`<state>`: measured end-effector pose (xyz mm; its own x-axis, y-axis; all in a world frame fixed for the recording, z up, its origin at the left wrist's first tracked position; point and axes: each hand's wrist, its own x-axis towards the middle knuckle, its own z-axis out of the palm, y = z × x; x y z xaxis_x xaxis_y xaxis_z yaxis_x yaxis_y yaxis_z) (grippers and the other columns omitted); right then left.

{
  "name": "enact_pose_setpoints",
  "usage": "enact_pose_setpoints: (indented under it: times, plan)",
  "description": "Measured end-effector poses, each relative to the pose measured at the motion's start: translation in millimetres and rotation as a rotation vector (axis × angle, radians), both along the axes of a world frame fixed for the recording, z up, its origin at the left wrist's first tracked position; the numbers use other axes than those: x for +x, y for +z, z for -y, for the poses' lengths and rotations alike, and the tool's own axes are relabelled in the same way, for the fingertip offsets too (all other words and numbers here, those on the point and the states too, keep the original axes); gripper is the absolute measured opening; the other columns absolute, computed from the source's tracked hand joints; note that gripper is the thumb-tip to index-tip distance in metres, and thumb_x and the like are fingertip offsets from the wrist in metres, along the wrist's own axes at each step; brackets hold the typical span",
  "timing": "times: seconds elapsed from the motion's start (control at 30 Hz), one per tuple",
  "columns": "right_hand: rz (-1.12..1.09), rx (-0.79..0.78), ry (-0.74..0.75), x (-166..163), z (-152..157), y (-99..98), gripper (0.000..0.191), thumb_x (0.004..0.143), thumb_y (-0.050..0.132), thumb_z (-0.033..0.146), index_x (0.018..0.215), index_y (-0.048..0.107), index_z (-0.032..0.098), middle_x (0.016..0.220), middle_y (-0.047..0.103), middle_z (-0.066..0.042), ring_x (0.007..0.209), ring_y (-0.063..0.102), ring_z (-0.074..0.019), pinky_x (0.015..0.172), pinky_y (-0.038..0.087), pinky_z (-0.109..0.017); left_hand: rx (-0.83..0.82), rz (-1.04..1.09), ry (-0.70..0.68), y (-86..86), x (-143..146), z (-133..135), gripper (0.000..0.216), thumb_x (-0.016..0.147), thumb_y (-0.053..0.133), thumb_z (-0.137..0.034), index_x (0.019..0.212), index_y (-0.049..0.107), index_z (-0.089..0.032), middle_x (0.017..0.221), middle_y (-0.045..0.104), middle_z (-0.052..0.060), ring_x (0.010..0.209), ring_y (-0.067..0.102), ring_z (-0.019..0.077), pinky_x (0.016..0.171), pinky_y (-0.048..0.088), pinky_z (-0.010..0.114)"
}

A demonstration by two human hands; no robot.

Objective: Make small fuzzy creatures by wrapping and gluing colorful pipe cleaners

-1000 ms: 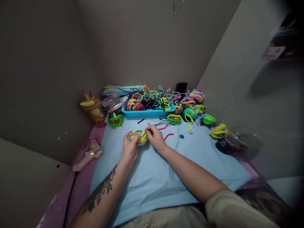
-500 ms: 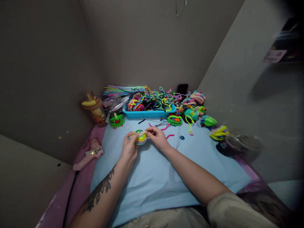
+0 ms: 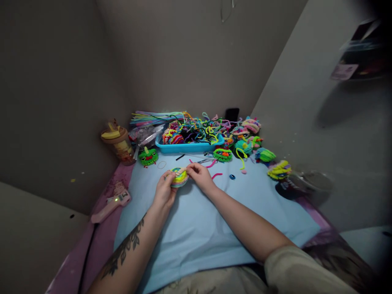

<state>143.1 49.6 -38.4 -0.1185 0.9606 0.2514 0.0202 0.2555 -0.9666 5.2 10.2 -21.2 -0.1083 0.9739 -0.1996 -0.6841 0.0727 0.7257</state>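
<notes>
Striped fuzzy piece (image 3: 180, 180) is gripped by the left hand (image 3: 164, 191); the right hand (image 3: 200, 177), pinching its edge, should work gently.

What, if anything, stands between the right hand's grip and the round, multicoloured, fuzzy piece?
Nothing visible: the right hand's grip meets the fuzzy piece at its upper right edge; the left hand's grip holds its left side.

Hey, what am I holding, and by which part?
A colourful fuzzy piece: your left hand grips its left side. Your right hand is at its upper right edge; whether it pinches there is unclear.
</notes>
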Motion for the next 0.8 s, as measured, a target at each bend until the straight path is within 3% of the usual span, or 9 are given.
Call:
enact_pose_setpoints:
  times: [0.17, 0.6, 0.8]
  plan:
    - [0.016, -0.053, 0.0, 6, 0, -0.6, 0.018, 0.073, 0.06, 0.034, 0.08, 0.065, 0.018, 0.066, 0.062, 0.001, 0.057, 0.056, -0.0123, 0.056, 0.047, -0.025, -0.031, 0.053, 0.033, -8.9, -5, -6, 0.014, 0.065, 0.069, -0.016, 0.076, 0.061, -0.012, 0.079, 0.067, 0.005, 0.075, 0.064, 0.0154, 0.072, 0.053, 0.027]
    - [0.324, 0.291, -0.081, 5, 11, -0.3, 0.013, 0.077, 0.057, 0.022, 0.082, 0.069, 0.022, 0.081, 0.069, -0.002, 0.075, 0.062, -0.0167, 0.071, 0.05, -0.032, -0.14, 0.178, 0.042, 1.3, -5, -7, 0.007, 0.074, 0.059, -0.013, 0.078, 0.063, -0.009, 0.084, 0.069, 0.01, 0.079, 0.065, 0.0165, 0.077, 0.055, 0.027]
    - [0.326, 0.303, -0.08, 5, 11, -1.6, 0.013, 0.077, 0.056, 0.021, 0.082, 0.068, 0.021, 0.08, 0.068, -0.002, 0.073, 0.062, -0.0163, 0.069, 0.049, -0.031, -0.152, 0.181, 0.031, -0.7, -5, -9, 0.007, 0.074, 0.06, -0.012, 0.078, 0.063, -0.008, 0.086, 0.068, 0.011, 0.08, 0.065, 0.0167, 0.077, 0.054, 0.027]
